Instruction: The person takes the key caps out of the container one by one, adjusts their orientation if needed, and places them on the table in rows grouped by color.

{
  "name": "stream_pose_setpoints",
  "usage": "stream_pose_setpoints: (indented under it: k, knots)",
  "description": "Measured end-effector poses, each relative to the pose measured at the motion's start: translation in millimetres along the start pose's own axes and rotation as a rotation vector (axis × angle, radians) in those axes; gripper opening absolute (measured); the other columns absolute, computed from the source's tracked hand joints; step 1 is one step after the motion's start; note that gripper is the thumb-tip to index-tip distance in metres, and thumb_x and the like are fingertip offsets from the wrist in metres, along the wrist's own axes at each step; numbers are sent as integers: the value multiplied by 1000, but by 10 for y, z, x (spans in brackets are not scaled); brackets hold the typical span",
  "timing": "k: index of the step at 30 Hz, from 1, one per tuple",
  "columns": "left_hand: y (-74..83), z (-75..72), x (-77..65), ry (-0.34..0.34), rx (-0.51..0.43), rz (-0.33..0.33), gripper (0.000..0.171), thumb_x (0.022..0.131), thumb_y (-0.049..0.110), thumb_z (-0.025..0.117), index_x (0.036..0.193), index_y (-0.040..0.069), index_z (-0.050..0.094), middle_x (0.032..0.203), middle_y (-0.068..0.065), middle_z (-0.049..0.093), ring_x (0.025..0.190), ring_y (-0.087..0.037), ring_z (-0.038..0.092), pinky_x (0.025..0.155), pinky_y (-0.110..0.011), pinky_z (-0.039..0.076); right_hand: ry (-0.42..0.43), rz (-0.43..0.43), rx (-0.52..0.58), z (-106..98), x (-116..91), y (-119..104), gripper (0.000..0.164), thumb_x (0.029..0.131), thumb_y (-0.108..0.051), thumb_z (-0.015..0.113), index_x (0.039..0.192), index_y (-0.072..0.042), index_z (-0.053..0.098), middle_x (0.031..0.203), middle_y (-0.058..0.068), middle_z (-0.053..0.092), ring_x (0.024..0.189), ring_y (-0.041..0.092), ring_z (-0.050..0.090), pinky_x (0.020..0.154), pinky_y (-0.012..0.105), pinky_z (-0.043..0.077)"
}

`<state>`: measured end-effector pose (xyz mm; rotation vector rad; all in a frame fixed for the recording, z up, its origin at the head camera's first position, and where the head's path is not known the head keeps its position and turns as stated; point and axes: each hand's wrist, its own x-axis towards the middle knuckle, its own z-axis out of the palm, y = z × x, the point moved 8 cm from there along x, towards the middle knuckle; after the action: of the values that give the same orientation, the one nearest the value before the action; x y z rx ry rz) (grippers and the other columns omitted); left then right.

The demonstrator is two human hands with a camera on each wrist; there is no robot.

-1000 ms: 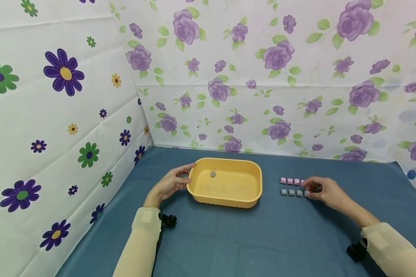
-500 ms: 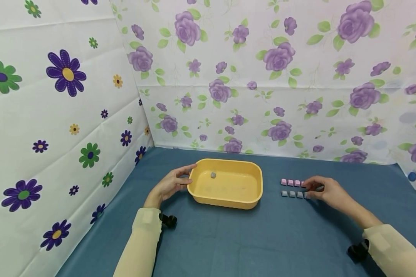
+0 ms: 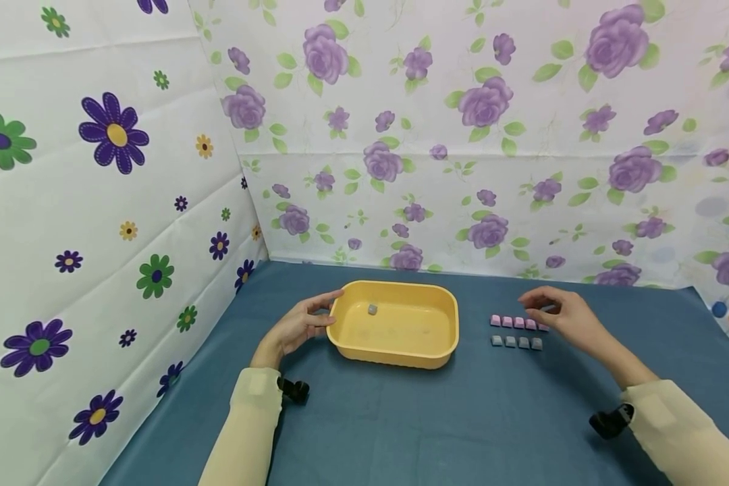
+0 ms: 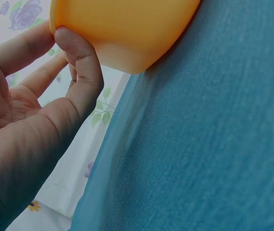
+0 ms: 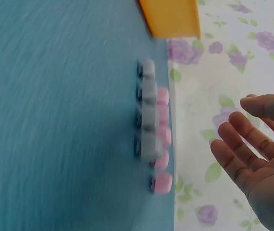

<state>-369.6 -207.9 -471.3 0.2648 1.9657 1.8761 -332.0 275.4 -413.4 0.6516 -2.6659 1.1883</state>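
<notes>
In the head view, my left hand (image 3: 294, 329) is at the left end of a yellow plastic basin (image 3: 393, 322). The left wrist view has its thumb (image 4: 81, 62) and a finger pinching the basin's rim (image 4: 53, 19). One grey keycap (image 3: 372, 309) lies inside, toward the back left. To the right of the basin, a row of pink keycaps (image 3: 519, 323) sits behind a row of grey keycaps (image 3: 524, 343). Above the right end of the rows hovers my right hand (image 3: 565, 314), its fingers loosely bent and holding nothing. The right wrist view shows its thumb (image 5: 267, 106) apart from the fingers.
A dark blue cloth (image 3: 395, 425) covers the table. A white curtain with purple roses (image 3: 486, 169) rises along the back edge, and another with daisies (image 3: 115, 202) stands on the left. Each wrist carries a small black camera, including the right one (image 3: 610, 422).
My right hand has lifted away from the rightmost grey keycap, moving up and back with its fingers empty. The keycaps it covered now show. The left hand keeps its place on the basin.
</notes>
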Motion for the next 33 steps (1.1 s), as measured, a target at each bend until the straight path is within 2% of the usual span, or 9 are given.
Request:
stream_pose_setpoints:
  k: [12, 17, 25, 29, 33]
  knots:
    - [-2, -9, 3, 3, 7, 4, 64, 103, 3, 63, 162, 17, 41, 137, -17, 43, 113, -30, 62, 88, -32, 58, 56, -27, 105, 156, 251, -294, 25, 104, -9, 65, 128, -5, 69, 118, 16, 70, 101, 6, 65, 82, 17, 52]
    - [-12, -16, 1, 3, 6, 3, 64, 104, 4, 63, 162, 17, 40, 137, -18, 43, 113, -30, 62, 89, -33, 58, 47, -31, 153, 278, 366, -416, 25, 104, -8, 64, 128, -5, 68, 120, 16, 69, 102, 6, 65, 84, 18, 53]
    - [-25, -9, 3, 0, 1, 0, 64, 103, 4, 63, 162, 17, 41, 139, -18, 42, 114, -31, 61, 90, -34, 58, -9, 3, 216, 516, 528, -554, 26, 105, -11, 64, 130, -6, 67, 125, 17, 67, 113, 27, 65, 88, 25, 55]
    - [-21, 2, 7, -3, 4, 3, 64, 103, 4, 63, 162, 18, 41, 138, -17, 43, 114, -30, 61, 91, -35, 58, -32, -13, 243, 604, 592, -635, 28, 105, -11, 64, 132, -5, 66, 128, 20, 66, 118, 34, 65, 93, 35, 57]
    - [-13, -3, 7, -1, 4, 8, 64, 103, 4, 63, 162, 18, 41, 136, -17, 43, 113, -30, 61, 91, -36, 58, -71, -21, 281, 693, 654, -721, 31, 105, -8, 63, 136, -5, 65, 134, 20, 64, 121, 37, 63, 97, 46, 56]
